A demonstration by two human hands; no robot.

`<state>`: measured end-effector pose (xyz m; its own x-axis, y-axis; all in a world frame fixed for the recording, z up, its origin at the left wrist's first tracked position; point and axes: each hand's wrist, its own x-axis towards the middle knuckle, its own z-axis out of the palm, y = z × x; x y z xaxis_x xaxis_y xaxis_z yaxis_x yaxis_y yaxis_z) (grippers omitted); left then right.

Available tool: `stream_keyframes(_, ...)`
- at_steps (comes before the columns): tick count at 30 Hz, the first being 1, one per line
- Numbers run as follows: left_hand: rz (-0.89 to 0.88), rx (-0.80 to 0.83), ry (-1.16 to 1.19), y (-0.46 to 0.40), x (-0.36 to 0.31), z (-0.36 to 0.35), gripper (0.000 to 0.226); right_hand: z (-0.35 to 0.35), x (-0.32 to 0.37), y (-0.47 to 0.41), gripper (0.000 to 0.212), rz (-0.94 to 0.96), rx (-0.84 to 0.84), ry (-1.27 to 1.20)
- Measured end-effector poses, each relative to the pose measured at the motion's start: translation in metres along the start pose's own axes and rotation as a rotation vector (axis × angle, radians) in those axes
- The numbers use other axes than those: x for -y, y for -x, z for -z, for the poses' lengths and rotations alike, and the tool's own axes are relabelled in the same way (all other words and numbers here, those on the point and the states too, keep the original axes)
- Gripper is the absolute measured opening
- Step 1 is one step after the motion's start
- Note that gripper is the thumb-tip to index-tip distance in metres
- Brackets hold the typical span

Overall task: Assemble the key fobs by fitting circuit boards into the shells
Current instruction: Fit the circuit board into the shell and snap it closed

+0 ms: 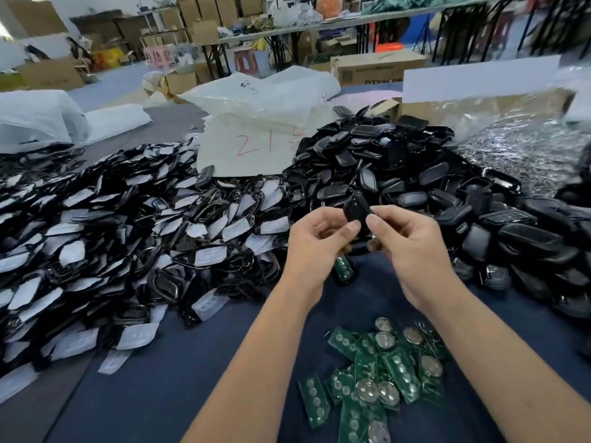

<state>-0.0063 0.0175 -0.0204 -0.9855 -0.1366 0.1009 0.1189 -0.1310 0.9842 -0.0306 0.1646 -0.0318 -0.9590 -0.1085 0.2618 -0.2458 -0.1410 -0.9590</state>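
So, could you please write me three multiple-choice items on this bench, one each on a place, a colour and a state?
1. Where do the loose circuit boards lie?
A. on the cloth near the person, under the right forearm
B. on the far shelf
C. inside a cardboard box

2. What colour are those boards?
A. red
B. green
C. white

3. What are the hands doing?
A. resting flat on the table
B. both pinching one black shell
C. each lifting a plastic bag

Answers: 1 A, the boards sit on the blue cloth in the foreground. 2 B, their faces are green. 3 B, the left hand and right hand meet on the shell.
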Motion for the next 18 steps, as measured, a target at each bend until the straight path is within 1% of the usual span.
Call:
stream_keyframes(2, -0.042, -0.02, -0.119, -0.001, -0.002, 0.006, 0.012, 0.005, -0.001, 0.0, 0.021, 0.059, 0.008, 0.188)
stream_keyframes(3, -0.072, -0.025, -0.163, -0.002, -0.002, 0.01, 0.006, 0.008, -0.002, 0.0, 0.021, 0.104, 0.016, 0.319)
stream_keyframes(5, -0.177, -0.003, -0.341, -0.006, 0.0, 0.016, 0.017, 0.011, -0.001, 0.0, 0.016, 0.204, 0.054, 0.582)
stream_keyframes(6, -0.234, 0.015, -0.466, -0.006, 0.001, 0.017, 0.019, 0.012, -0.001, 0.0, 0.014, 0.231, 0.077, 0.645)
stream_keyframes(7, -0.282, 0.03, -0.561, -0.007, 0.001, 0.017, 0.02, 0.013, -0.001, -0.001, 0.013, 0.23, 0.101, 0.654)
stream_keyframes(8, -0.309, 0.032, -0.61, -0.006, 0.001, 0.017, 0.018, 0.013, -0.002, 0.0, 0.014, 0.209, 0.125, 0.629)
stream_keyframes(9, -0.313, 0.026, -0.608, -0.006, 0.002, 0.017, 0.017, 0.013, -0.002, 0.0, 0.015, 0.169, 0.145, 0.562)
stream_keyframes(10, -0.299, 0.021, -0.567, -0.007, 0.003, 0.018, 0.015, 0.013, -0.002, 0.0, 0.015, 0.108, 0.152, 0.446)
stream_keyframes(13, -0.204, -0.021, -0.344, -0.006, 0.004, 0.014, 0.013, 0.008, -0.003, 0.001, 0.018, -0.056, 0.067, -0.031)
stream_keyframes(15, -0.116, -0.05, -0.165, -0.002, 0.005, 0.004, 0.013, 0.004, -0.003, 0.001, 0.019, -0.117, 0.03, -0.272)
stream_keyframes(16, -0.081, -0.048, -0.094, 0.0, 0.005, 0.0, 0.014, 0.003, -0.004, 0.001, 0.02, -0.122, 0.015, -0.332)
stream_keyframes(18, -0.063, -0.026, -0.079, 0.001, 0.005, -0.003, 0.013, 0.004, -0.003, 0.0, 0.022, -0.103, -0.013, -0.355)
